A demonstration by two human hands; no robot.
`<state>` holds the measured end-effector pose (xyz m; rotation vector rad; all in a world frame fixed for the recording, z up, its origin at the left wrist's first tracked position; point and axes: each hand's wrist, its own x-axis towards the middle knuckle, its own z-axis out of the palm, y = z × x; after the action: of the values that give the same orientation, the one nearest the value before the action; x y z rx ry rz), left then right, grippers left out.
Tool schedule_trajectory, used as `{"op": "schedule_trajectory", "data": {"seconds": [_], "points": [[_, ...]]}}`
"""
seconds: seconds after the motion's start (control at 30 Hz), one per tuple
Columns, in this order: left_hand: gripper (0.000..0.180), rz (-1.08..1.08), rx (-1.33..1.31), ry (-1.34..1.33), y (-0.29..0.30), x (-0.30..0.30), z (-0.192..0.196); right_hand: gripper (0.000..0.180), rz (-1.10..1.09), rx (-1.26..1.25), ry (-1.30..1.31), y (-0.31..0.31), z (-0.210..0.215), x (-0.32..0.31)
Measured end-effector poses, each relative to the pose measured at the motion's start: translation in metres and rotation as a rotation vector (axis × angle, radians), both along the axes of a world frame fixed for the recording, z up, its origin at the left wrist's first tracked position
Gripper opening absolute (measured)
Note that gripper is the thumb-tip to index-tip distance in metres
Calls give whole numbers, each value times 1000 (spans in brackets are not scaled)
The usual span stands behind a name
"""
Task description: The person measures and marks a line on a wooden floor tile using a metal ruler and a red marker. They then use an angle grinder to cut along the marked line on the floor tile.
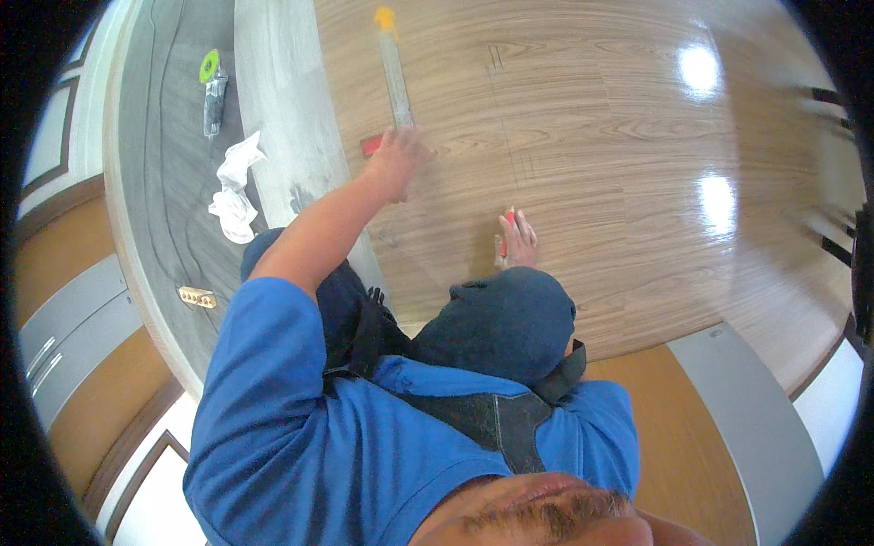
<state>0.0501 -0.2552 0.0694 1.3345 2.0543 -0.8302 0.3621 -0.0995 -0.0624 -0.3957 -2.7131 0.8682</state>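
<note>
While the person kneels on the wooden floor, the left hand reaches far out and presses down on the near end of a long clear ruler. This hand is blurred, so I cannot tell how far its fingers are spread, but they seem to lie flat on top of the ruler and not wrap around it. The ruler lies flat on the floor and points away from the person, with a yellow tip at its far end. A small red thing sits just beside the hand, on its left.

The right hand rests on the floor close to the knee. Its fingers are curled around a thin red pencil or pen.

The ruler looks light, stiff and smooth, so it may slide on the shiny floor. Pressing down near its middle would likely hold it best.

Off to the left, on a grey board, lie a crumpled white rag, a tool with a green round part and a small wooden block.
</note>
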Motion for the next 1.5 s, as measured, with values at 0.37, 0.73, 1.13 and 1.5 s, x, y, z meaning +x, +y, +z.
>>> {"op": "schedule_trajectory", "data": {"seconds": [0.37, 0.73, 1.13, 1.5], "points": [[123, -48, -23, -84, 8, 13, -1, 54, 87, -112, -151, -23, 9, 19], [121, 16, 44, -130, 4, 11, -7, 53, 70, -137, -96, -29, 7, 19], [122, 15, 57, -132, 0, 10, -11, 53, 74, -136, -133, -27, 19, 16], [122, 136, 37, -70, 11, 3, 6, 52, 75, -146, -119, -27, 21, 15]]}}
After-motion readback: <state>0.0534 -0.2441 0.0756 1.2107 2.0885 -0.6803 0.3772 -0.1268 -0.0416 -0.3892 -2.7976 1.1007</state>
